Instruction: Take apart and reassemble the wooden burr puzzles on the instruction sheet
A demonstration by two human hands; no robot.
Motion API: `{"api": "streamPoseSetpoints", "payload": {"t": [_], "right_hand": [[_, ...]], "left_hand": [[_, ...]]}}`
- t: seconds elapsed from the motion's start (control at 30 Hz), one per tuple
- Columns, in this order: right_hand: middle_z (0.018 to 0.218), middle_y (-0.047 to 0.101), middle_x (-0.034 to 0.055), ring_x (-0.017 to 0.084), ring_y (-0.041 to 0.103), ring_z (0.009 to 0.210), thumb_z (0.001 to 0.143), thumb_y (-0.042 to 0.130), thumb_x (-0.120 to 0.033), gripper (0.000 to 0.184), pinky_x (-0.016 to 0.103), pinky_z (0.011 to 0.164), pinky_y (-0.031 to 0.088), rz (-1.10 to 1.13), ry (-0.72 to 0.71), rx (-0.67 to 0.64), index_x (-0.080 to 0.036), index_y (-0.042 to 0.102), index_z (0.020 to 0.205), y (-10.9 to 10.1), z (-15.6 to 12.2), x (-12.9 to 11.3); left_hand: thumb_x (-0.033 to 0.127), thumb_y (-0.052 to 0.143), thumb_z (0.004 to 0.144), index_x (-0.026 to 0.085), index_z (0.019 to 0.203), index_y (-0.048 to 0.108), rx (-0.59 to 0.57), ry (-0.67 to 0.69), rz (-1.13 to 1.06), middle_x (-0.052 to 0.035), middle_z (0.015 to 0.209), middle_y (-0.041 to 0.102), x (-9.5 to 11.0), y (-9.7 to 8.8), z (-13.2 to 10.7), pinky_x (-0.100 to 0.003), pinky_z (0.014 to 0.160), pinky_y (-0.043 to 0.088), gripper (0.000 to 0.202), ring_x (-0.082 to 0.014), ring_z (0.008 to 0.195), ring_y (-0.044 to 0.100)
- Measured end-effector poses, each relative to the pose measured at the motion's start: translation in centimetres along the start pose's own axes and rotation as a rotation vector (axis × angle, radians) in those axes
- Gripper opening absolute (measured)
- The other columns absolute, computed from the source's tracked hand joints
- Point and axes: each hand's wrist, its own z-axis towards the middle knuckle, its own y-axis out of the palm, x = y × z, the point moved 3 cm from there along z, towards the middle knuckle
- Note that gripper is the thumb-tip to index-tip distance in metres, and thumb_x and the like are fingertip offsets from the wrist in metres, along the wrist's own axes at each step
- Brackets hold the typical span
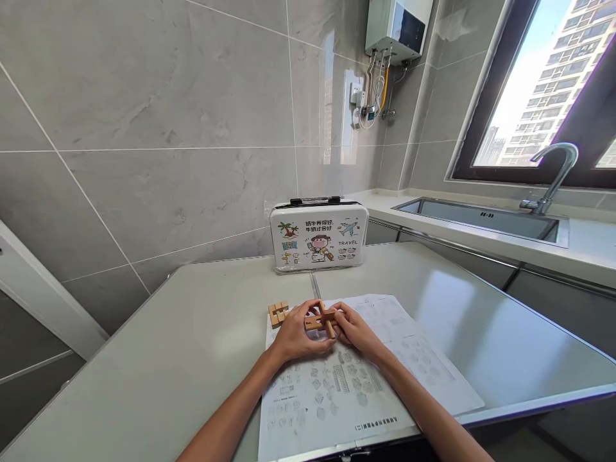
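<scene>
A small wooden puzzle made of crossed notched sticks sits between both hands over a printed instruction sheet. My left hand curls round its left side with the fingers closed on the wood. My right hand grips its right side in the same way. A loose notched wooden block lies on the table just left of my left hand, apart from it.
A white tin case with cartoon travel pictures stands upright against the tiled wall at the back of the grey table. A steel sink with a tap is at the right, under a window.
</scene>
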Motion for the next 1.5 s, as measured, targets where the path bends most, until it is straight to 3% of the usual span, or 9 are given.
{"api": "streamPoseSetpoints", "payload": {"t": [0.1, 0.2, 0.37, 0.6, 0.77, 0.9, 1.27, 1.4, 1.5], "right_hand": [[0.053, 0.046, -0.0102, 0.007, 0.027, 0.041, 0.091, 0.061, -0.068, 0.045, 0.021, 0.042, 0.019, 0.055, 0.029, -0.022, -0.023, 0.056, 0.095, 0.1, -0.2, -0.3], [0.059, 0.053, -0.0076, 0.007, 0.035, 0.044, 0.089, 0.067, -0.065, 0.043, 0.021, 0.046, 0.026, 0.156, 0.039, -0.041, -0.024, 0.053, 0.091, 0.2, -0.4, -0.9], [0.065, 0.059, -0.0058, 0.007, 0.035, 0.044, 0.084, 0.076, -0.061, 0.047, 0.021, 0.047, 0.024, 0.289, 0.058, -0.048, -0.025, 0.046, 0.088, 0.1, -0.3, -1.3], [0.068, 0.062, -0.0048, 0.006, 0.037, 0.046, 0.087, 0.075, -0.060, 0.045, 0.021, 0.048, 0.025, 0.278, 0.040, -0.026, -0.024, 0.048, 0.089, -0.4, -0.1, -0.7], [0.069, 0.063, -0.0043, 0.006, 0.039, 0.047, 0.090, 0.069, -0.064, 0.044, 0.021, 0.048, 0.030, 0.180, 0.003, -0.009, -0.023, 0.052, 0.092, -0.6, 0.0, -0.5], [0.069, 0.064, -0.0042, 0.007, 0.037, 0.046, 0.086, 0.071, -0.066, 0.047, 0.021, 0.046, 0.030, 0.154, 0.002, 0.063, -0.023, 0.054, 0.095, -0.9, 0.2, -0.1], [0.057, 0.058, -0.0066, 0.009, 0.039, 0.045, 0.080, 0.075, -0.070, 0.052, 0.022, 0.046, 0.030, 0.156, -0.026, 0.231, -0.022, 0.058, 0.094, -1.4, 0.4, 0.2], [0.073, 0.068, -0.0007, 0.008, 0.039, 0.048, 0.079, 0.080, -0.064, 0.049, 0.023, 0.046, 0.030, 0.262, -0.056, 0.325, -0.021, 0.058, 0.090, -2.3, 0.6, 0.3], [0.083, 0.071, 0.0017, 0.008, 0.040, 0.051, 0.078, 0.082, -0.060, 0.046, 0.024, 0.046, 0.032, 0.316, -0.076, 0.410, -0.022, 0.058, 0.089, -3.0, 0.6, 0.3]], "left_hand": [[0.043, 0.089, 0.066, 0.026, 0.136, 0.057, -0.008, -0.030, -0.073, -0.0074, 0.125, 0.071, -0.4, -0.1, 0.1, -0.044, 0.103, 0.053, 0.079, -0.0295, 0.115, 0.067], [0.042, 0.090, 0.068, 0.026, 0.137, 0.054, -0.007, -0.069, -0.204, -0.0091, 0.135, 0.066, -0.7, -0.2, 0.3, -0.045, 0.109, 0.050, 0.079, -0.0285, 0.121, 0.066], [0.043, 0.085, 0.078, 0.028, 0.149, 0.040, -0.047, -0.149, -0.457, -0.0088, 0.124, 0.071, -0.8, 0.1, 0.5, -0.042, 0.099, 0.056, 0.085, -0.0234, 0.106, 0.072], [0.040, 0.077, 0.088, 0.032, 0.163, 0.010, -0.090, -0.103, -0.378, -0.0054, 0.116, 0.074, 0.2, -0.1, 0.3, -0.044, 0.103, 0.054, 0.101, -0.0232, 0.108, 0.072], [0.039, 0.064, 0.098, 0.030, 0.149, 0.048, -0.182, -0.024, -0.299, -0.0077, 0.122, 0.074, 1.5, -0.6, 0.4, -0.039, 0.102, 0.052, 0.054, -0.0257, 0.116, 0.069], [0.037, 0.057, 0.102, 0.028, 0.137, 0.060, -0.178, 0.019, -0.297, -0.0062, 0.115, 0.077, 2.1, -0.6, 0.4, -0.036, 0.098, 0.053, 0.037, -0.0244, 0.108, 0.072], [0.043, 0.061, 0.099, 0.025, 0.127, 0.067, -0.096, -0.083, -0.427, -0.0074, 0.107, 0.080, 1.1, 0.0, 0.3, -0.035, 0.088, 0.058, 0.033, -0.0236, 0.100, 0.076], [0.045, 0.065, 0.097, 0.021, 0.122, 0.068, -0.092, -0.138, -0.504, -0.0095, 0.099, 0.080, 1.1, -0.1, 0.6, -0.037, 0.090, 0.058, 0.036, -0.0240, 0.093, 0.076], [0.050, 0.061, 0.097, 0.019, 0.124, 0.063, 0.002, -0.216, -0.487, -0.0094, 0.096, 0.079, 0.0, -0.4, 0.8, -0.036, 0.083, 0.058, 0.041, -0.0227, 0.084, 0.076]]}}
